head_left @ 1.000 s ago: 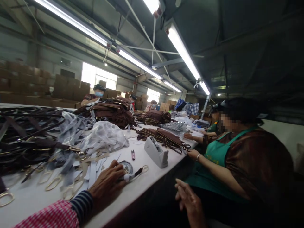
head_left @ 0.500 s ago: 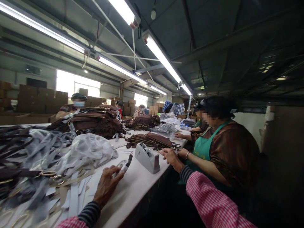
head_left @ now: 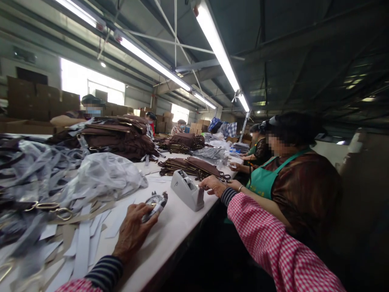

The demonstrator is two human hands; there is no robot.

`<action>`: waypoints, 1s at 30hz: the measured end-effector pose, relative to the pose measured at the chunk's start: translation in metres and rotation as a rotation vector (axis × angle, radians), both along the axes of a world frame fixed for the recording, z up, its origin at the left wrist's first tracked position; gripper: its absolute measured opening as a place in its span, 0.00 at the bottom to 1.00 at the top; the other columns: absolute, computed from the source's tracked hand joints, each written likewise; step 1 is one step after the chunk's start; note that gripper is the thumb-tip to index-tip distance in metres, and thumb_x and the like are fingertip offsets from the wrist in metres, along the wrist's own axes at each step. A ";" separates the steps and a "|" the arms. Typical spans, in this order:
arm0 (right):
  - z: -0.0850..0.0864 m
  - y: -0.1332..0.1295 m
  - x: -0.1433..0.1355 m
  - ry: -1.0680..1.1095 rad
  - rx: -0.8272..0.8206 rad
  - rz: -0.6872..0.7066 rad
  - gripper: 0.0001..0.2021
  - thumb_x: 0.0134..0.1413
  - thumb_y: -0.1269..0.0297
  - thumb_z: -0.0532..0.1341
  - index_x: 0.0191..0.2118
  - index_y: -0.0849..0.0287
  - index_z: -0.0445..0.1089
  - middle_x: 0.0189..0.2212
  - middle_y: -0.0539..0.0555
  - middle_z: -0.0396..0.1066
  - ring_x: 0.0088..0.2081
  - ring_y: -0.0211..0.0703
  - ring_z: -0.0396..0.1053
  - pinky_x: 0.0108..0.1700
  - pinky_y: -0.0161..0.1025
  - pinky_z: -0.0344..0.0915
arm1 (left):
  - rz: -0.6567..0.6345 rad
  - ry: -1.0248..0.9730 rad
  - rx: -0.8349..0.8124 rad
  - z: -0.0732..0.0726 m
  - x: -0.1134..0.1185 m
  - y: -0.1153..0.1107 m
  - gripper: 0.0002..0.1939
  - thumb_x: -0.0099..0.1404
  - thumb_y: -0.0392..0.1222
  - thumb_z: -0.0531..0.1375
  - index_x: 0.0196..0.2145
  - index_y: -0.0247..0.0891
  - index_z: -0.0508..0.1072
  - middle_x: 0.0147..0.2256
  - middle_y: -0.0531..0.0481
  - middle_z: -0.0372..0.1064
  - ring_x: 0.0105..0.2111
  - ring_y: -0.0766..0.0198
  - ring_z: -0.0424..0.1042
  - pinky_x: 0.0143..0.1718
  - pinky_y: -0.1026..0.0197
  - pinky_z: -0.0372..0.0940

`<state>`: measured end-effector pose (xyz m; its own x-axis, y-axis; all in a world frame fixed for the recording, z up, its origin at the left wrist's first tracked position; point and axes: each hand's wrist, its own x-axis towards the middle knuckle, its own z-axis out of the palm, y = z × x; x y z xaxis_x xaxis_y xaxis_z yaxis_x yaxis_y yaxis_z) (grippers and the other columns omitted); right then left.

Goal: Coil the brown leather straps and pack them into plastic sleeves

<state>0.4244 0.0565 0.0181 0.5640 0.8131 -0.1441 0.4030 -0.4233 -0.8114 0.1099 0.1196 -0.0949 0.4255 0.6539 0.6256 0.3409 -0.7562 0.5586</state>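
Note:
My left hand (head_left: 133, 227) is closed round a coiled strap (head_left: 156, 204) in pale, shiny wrapping, held just above the white table. Dark ends of the strap and a bit of metal show at its top. At the front end of a grey tape dispenser (head_left: 186, 190) is my right hand (head_left: 213, 186), fingers bent and pressed together. What they pinch is too small to make out. A pile of flat brown bags (head_left: 194, 167) with gold zips lies just behind the dispenser.
Loose paper strips (head_left: 82, 247), a crumpled translucent bag (head_left: 106, 176) and wrapped straps (head_left: 39, 166) cover the table's left side. More brown bags (head_left: 118, 136) are heaped behind. A co-worker in a green apron (head_left: 264, 182) sits close on the right, with an arm beside mine.
My right hand has moved slightly left, in to the dispenser's front end. My left hand has shifted down and left with the coiled strap. The whole view has turned a little.

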 end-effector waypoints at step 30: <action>-0.049 -0.044 -0.006 0.520 0.375 -0.041 0.07 0.50 0.70 0.66 0.28 0.62 0.66 0.21 0.48 0.68 0.18 0.30 0.63 0.18 0.26 0.54 | 0.046 -0.016 -0.208 0.005 -0.004 -0.001 0.20 0.63 0.63 0.59 0.36 0.46 0.80 0.42 0.48 0.76 0.49 0.46 0.66 0.46 0.51 0.63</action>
